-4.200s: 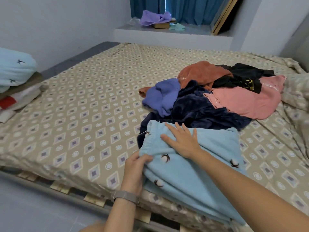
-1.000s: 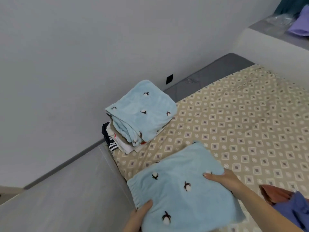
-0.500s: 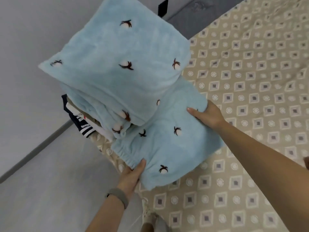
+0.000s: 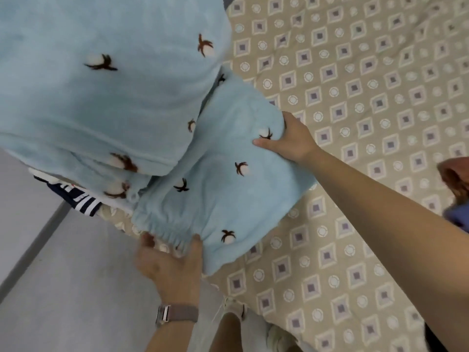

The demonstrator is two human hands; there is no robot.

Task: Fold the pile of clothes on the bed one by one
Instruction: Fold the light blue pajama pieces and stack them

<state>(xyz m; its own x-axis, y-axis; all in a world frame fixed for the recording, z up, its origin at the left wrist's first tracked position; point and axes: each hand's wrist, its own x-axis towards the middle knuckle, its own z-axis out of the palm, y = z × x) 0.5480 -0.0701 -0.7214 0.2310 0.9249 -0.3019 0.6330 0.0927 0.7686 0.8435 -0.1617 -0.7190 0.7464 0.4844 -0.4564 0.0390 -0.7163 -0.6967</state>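
Note:
A folded light-blue fleece garment (image 4: 223,189) with small cotton-flower marks lies on the patterned bed sheet (image 4: 368,102), at the bed's edge. It is pushed against a stack of folded clothes whose top piece is a matching light-blue fleece (image 4: 101,85). My right hand (image 4: 289,138) grips the garment's far edge, thumb on top. My left hand (image 4: 172,260), blurred and with a watch on its wrist, touches the elastic waistband at the near edge with spread fingers.
A navy-and-white striped piece (image 4: 81,199) shows under the stack. At the right border lie a rust-coloured cloth (image 4: 454,179) and a purple one (image 4: 459,217) from the unfolded pile. Grey floor (image 4: 63,288) runs beside the bed, with my shoe (image 4: 274,334) below.
I carried the folded blue garment from the pile across to the stack and set it down beside it. My left hand's grip on the waistband has loosened to a touch.

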